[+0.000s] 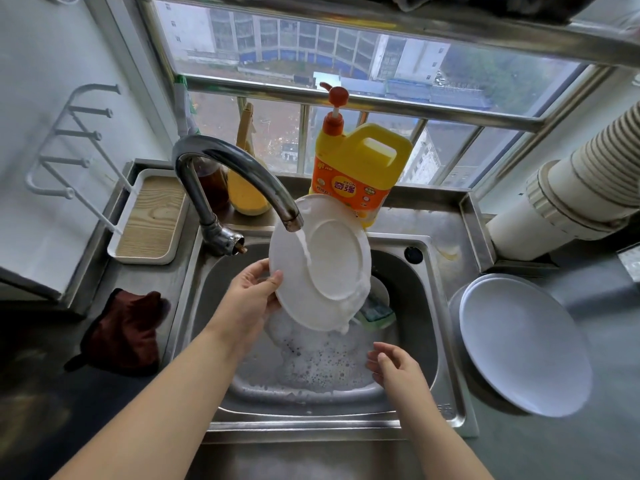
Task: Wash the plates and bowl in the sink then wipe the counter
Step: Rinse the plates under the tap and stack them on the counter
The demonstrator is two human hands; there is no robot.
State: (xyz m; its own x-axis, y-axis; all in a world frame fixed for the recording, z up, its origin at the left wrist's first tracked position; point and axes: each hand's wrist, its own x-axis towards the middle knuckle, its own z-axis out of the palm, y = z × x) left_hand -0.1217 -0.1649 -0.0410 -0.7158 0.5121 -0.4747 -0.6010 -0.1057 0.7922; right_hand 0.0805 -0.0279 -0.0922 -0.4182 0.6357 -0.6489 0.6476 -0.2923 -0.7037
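Rinsing plate [322, 261] under faucet [239, 174] — left hand [254, 292] gripping, right hand [394, 367] free

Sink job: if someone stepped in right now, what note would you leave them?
Left hand: grips the plate by its rim, tilted under the running tap, underside toward the camera, suds running off its lower edge.
Right hand: open, holds nothing, over the sink.
Sink: foam at the bottom; a sponge and what may be the bowl behind the plate.
Done, it seems: a second plate lies on the counter at right.
Left: finish rinsing this plate, wash the bowl, wipe the counter; a dark cloth lies left of the sink.
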